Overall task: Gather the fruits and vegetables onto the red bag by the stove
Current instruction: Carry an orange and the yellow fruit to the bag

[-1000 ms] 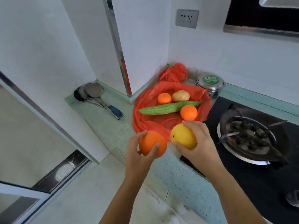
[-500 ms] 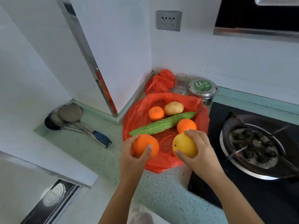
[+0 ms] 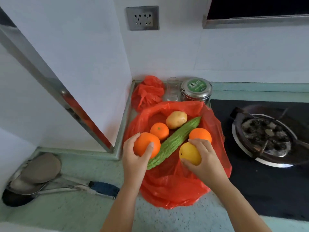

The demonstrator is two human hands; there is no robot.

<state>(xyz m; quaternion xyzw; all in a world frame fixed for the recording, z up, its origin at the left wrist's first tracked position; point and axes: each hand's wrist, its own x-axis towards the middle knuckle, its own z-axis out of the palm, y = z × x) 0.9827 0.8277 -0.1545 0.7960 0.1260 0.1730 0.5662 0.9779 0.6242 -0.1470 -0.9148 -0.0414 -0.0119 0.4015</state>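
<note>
On the pale green speckled counter (image 3: 83,213), just left of the black stove (image 3: 260,190), a red bag (image 3: 173,186) lies spread open, thin, glossy and crinkled, its edges rumpled and its right side lapping onto the stove top. Four items rest on it: a small orange tangerine (image 3: 159,130) with a dimpled skin and a dark stem spot, a smooth tan oval potato (image 3: 176,119) just behind it, a long bumpy green bitter gourd (image 3: 175,141) lying diagonally across the bag, and a second round orange fruit (image 3: 200,134) on the gourd's right side. Both hands hover above the bag, each closed around one fruit. The left hand (image 3: 133,158) grips a large orange (image 3: 146,144) from below and the side, thumb across its front, the fruit over the gourd's lower end. The right hand (image 3: 203,160) clasps a smooth yellow citrus (image 3: 189,153) with a tiny dark spot, fingers curled over its top, just in front of the second orange fruit. Whether either held fruit touches the plastic cannot be told.

Behind the bag, in the corner, sit one bunched-up red plastic bag (image 3: 148,92), one clear drinking glass (image 3: 172,89) and one round steel tin (image 3: 195,91) with a green label on its lid and side clasps. A dark, crusted burner (image 3: 267,138) with a metal ring shows on the stove. At the left lie stacked metal ladles (image 3: 36,173), one with a blue handle. One grey double socket (image 3: 142,18) is set in the white tiled wall.
</note>
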